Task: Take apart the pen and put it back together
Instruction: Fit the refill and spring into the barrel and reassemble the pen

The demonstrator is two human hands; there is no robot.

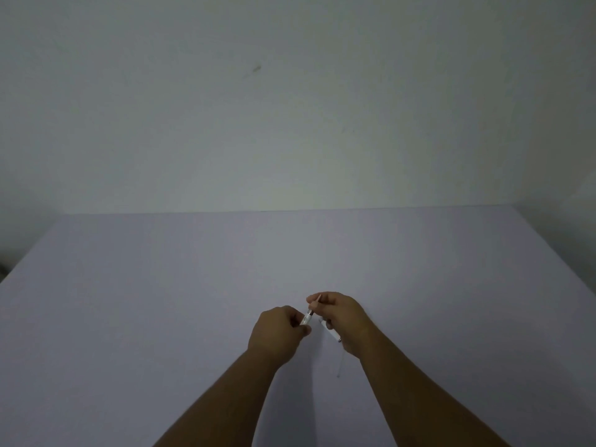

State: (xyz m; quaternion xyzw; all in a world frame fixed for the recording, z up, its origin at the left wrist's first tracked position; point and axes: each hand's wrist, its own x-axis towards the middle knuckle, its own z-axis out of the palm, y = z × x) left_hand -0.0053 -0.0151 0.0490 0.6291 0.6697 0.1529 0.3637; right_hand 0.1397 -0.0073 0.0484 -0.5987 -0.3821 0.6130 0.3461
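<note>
Both hands meet above the table (129, 317), close together but not touching, bare forearms running down to the near edge of the view. The left hand (277, 332) is curled into a loose fist, its thumb and fingers closed around the pen barrel (306, 317). The right hand (343, 321) sits just right of the barrel and slightly farther from the camera, its fingers bent inward and closed on small pen parts.

The table is a broad, plain, pale lilac surface that fills the lower half of the view; behind its far edge rises a dull grey-white wall (290, 108) with a faint smudge high up.

The barrel is short, clear or white, tilted up to the right, with a darker ring at its upper end where it comes out of the left fist. Just above and right of that end, a thin pale rod (318, 297), probably the ink refill, sticks up from between the right fingertips. Below and right of the barrel, a second white piece (332, 333) with a dark tip pokes out under the right palm, slanting down to the right. Lower still, right of the barrel, a faint thin pale line (340, 366) runs down beside the right wrist; the dim light leaves it unclear whether it lies on the table or is held.
</note>
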